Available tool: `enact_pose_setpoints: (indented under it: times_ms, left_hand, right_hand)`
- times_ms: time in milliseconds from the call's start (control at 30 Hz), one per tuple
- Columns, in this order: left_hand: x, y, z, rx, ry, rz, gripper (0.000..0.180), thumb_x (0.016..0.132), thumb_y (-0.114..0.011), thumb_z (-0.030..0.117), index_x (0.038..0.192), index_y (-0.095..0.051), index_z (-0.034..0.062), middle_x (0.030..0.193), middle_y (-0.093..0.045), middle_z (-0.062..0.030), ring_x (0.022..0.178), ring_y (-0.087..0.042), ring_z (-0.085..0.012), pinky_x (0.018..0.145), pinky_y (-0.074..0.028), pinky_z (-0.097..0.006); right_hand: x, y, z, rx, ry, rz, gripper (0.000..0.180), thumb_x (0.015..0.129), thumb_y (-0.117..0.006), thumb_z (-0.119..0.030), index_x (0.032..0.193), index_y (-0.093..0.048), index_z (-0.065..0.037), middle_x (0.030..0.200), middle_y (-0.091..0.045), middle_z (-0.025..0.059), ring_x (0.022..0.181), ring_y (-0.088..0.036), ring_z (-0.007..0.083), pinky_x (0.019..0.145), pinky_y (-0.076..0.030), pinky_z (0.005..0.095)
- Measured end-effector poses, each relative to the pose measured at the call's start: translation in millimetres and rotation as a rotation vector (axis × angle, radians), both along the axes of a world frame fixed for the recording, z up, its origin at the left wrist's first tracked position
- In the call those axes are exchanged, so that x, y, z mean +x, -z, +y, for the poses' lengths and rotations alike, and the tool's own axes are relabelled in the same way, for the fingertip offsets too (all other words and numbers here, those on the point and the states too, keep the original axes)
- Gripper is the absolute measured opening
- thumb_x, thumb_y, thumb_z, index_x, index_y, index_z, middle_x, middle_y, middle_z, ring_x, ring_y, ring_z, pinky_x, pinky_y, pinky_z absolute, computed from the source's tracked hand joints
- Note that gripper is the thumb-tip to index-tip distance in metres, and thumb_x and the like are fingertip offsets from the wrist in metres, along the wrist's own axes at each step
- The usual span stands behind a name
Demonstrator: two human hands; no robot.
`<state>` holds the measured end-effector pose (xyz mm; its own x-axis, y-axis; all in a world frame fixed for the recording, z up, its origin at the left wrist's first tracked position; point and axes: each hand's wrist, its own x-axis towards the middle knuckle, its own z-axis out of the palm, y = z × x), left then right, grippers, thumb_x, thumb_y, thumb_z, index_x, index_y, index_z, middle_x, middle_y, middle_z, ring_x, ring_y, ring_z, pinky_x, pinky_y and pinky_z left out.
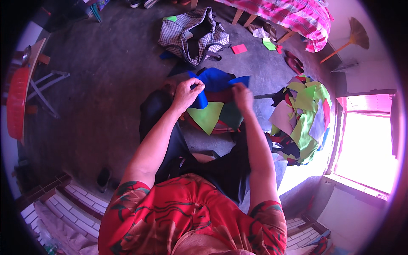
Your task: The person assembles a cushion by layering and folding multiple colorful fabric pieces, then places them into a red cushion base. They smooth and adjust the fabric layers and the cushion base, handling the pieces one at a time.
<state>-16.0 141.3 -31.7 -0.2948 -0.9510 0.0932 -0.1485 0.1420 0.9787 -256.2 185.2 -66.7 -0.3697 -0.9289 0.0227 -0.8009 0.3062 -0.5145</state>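
Note:
My left hand (187,94) is closed, thumb against fingers, on a blue cloth piece (200,101) that hangs below it. My right hand (243,98), a little smeared by motion, grips the edge of another stretch of blue cloth (240,80). Whether both belong to one piece I cannot tell. Between and beyond the hands spreads more blue cloth (216,80). Under them, over my lap, lie a lime green cloth piece (207,117) and a dark green cloth piece (231,115), with dark red cloth showing beneath.
A checkered bag (193,36) gapes on the floor ahead. To the right rises a big heap of cloth scraps (304,114), near a bright window (367,148). A red scrap (239,49) lies by the bag. A broom (355,38) leans at the far right; a red plastic tub (17,104) stands left.

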Motion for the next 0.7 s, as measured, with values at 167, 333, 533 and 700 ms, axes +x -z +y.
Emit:
enact_pose_setpoints:
  times_ms: [167,333,533,700]
  left_hand:
    - [6.1,-12.7,3.1,0.194,0.122,0.047,0.010,0.082,-0.058,0.005,0.091,-0.063,0.0025,0.084,-0.061,0.0028,0.075,-0.053,-0.0048,0.071,-0.043,-0.021]
    - [5.9,-24.1,3.5,0.304,0.212,0.306,0.032,0.080,-0.054,-0.003,0.109,-0.061,0.0077,0.094,-0.058,0.0015,0.079,-0.051,-0.0035,0.072,-0.043,-0.018]
    - [6.9,-37.3,6.0,0.593,0.427,0.662,0.065,0.080,-0.054,-0.004,0.140,-0.034,0.0127,0.117,-0.054,-0.0053,0.101,-0.055,-0.0122,0.093,-0.042,-0.028]
    - [7.4,-44.5,4.8,0.642,0.506,0.802,0.074,0.078,-0.055,-0.004,0.144,-0.023,0.0112,0.129,-0.048,-0.0094,0.116,-0.048,-0.0176,0.100,-0.037,-0.031]
  right_hand:
    - [46.1,0.3,23.2,0.252,-0.355,0.247,0.045,0.081,-0.061,-0.031,0.122,-0.054,-0.014,0.118,-0.057,0.0131,0.106,-0.057,0.0288,0.088,-0.045,0.0409]
    - [41.5,-42.1,28.0,0.193,-0.270,-0.663,0.052,0.086,-0.056,-0.040,0.128,-0.049,-0.011,0.118,-0.058,0.0120,0.105,-0.057,0.0259,0.089,-0.042,0.0429]
    - [73.8,-47.5,47.9,0.219,0.105,-1.692,0.065,0.089,-0.043,-0.057,0.131,-0.044,-0.008,0.120,-0.056,0.0097,0.106,-0.054,0.0250,0.093,-0.038,0.0411]
    - [75.5,-36.7,44.7,0.144,0.101,-1.896,0.065,0.088,-0.042,-0.058,0.133,-0.040,-0.010,0.124,-0.054,0.0088,0.111,-0.052,0.0245,0.097,-0.036,0.0427]
